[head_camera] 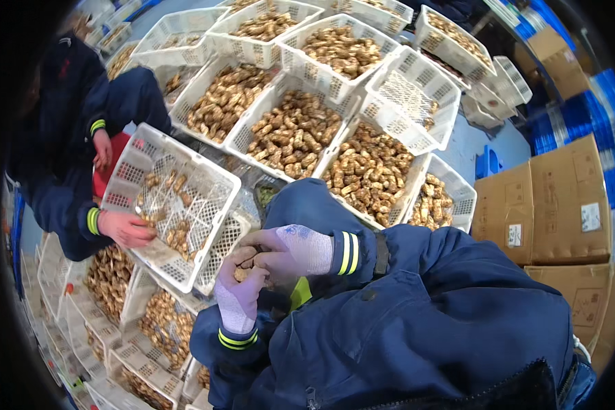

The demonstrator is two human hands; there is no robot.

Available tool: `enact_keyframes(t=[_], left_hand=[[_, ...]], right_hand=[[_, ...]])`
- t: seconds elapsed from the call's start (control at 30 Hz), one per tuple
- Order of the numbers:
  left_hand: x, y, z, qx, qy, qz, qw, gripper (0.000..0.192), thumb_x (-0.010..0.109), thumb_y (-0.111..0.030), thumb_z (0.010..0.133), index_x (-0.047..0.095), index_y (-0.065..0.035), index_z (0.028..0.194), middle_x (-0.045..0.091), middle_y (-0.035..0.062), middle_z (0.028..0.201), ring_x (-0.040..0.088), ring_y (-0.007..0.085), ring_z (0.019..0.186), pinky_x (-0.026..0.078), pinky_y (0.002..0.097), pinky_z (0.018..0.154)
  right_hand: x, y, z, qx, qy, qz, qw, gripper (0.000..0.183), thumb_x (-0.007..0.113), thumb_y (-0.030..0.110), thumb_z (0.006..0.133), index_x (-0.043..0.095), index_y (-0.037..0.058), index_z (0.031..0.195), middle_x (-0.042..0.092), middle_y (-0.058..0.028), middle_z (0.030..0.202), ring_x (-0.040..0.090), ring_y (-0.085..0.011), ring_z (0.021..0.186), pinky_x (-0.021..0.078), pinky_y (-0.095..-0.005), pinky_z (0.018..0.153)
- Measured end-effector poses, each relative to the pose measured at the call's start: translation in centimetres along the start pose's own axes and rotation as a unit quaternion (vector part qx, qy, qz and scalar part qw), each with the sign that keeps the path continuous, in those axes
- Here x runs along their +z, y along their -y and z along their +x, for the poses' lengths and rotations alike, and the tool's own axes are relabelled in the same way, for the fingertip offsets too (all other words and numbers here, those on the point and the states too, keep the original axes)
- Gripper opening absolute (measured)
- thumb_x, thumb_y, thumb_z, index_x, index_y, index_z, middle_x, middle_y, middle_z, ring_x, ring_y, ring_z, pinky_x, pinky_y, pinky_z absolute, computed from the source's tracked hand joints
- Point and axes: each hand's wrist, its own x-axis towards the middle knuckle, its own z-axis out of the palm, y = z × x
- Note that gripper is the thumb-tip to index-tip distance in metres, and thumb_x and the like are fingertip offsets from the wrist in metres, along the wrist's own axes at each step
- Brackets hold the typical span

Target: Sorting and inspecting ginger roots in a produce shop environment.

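Note:
My left hand (241, 289), in a pale purple-grey glove, is closed around a small brown, knobbly piece (242, 274), perhaps a mushroom or root. My right hand (292, 251), gloved alike, presses its fingers on the same piece from above. Fingers hide much of it. Beside my hands, a white plastic crate (225, 187) with a few such pieces (177, 238) lies tilted on another crate. Beyond my knee, more crates hold heaps of brown and cream pieces (371, 171).
At left, a seated co-worker in dark blue has one hand (128, 229) in the tilted crate and the other hand (102, 148) above it. Stacked crates (148, 364) stand at lower left. Cardboard boxes (569, 205) and blue stacks (610, 113) stand at right.

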Motion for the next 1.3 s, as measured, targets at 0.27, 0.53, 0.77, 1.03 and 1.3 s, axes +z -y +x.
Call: enact_keyframes(t=[0.27,0.53,0.77,1.03,1.3], left_hand=[[2.4,0.4,0.5,-0.104,0.075,-0.379,0.917,0.049,0.055,-0.007,0.085,0.033,0.0065,0.127,0.049,0.0165,0.105,0.052,0.0221,0.094,0.046,0.0284,0.078],[2.9,-1.3,0.2,-0.011,0.104,-0.211,0.972,0.05,0.054,-0.009,0.09,0.034,0.0093,0.131,0.054,0.0219,0.11,0.059,0.027,0.097,0.052,0.0328,0.08],[5.1,-2.6,0.2,-0.039,0.134,-0.213,0.967,0.052,0.052,-0.007,0.09,0.03,0.0083,0.134,0.052,0.0192,0.11,0.056,0.0245,0.095,0.049,0.0318,0.08],[4.2,-0.1,-0.3,0.001,0.213,-0.445,0.87,0.054,0.05,-0.017,0.087,0.034,0.0001,0.136,0.041,0.0158,0.134,0.044,0.0267,0.119,0.04,0.0391,0.092],[1.0,-0.1,-2.5,0.045,0.043,-0.314,0.948,0.05,0.042,-0.031,0.097,0.035,0.0028,0.134,0.055,0.0124,0.112,0.055,0.0179,0.094,0.044,0.0293,0.081]], right_hand=[[-8.6,0.9,-6.0,-0.015,-0.215,0.209,0.954,0.035,0.053,0.019,0.09,0.054,0.0016,0.12,0.063,-0.0098,0.093,0.061,-0.016,0.086,0.0498,-0.0276,0.073],[-11.1,-5.4,-10.3,-0.04,-0.301,0.331,0.894,0.034,0.05,0.018,0.094,0.054,-0.0014,0.121,0.06,-0.0057,0.095,0.056,-0.0096,0.073,0.0505,-0.026,0.069],[-10.1,-3.1,-10.0,-0.114,-0.171,0.33,0.921,0.034,0.053,0.015,0.092,0.052,-0.0005,0.122,0.061,-0.0104,0.106,0.062,-0.0116,0.08,0.0504,-0.0224,0.07],[-4.7,6.2,-6.6,-0.234,-0.185,-0.231,0.926,0.035,0.056,0.021,0.086,0.057,0.0002,0.114,0.063,-0.018,0.1,0.061,-0.0314,0.094,0.05,-0.0361,0.082],[-0.6,4.6,-2.3,-0.387,-0.177,-0.122,0.897,0.022,0.059,0.013,0.078,0.057,0.0006,0.096,0.058,-0.0183,0.088,0.057,-0.0365,0.083,0.047,-0.0412,0.072]])
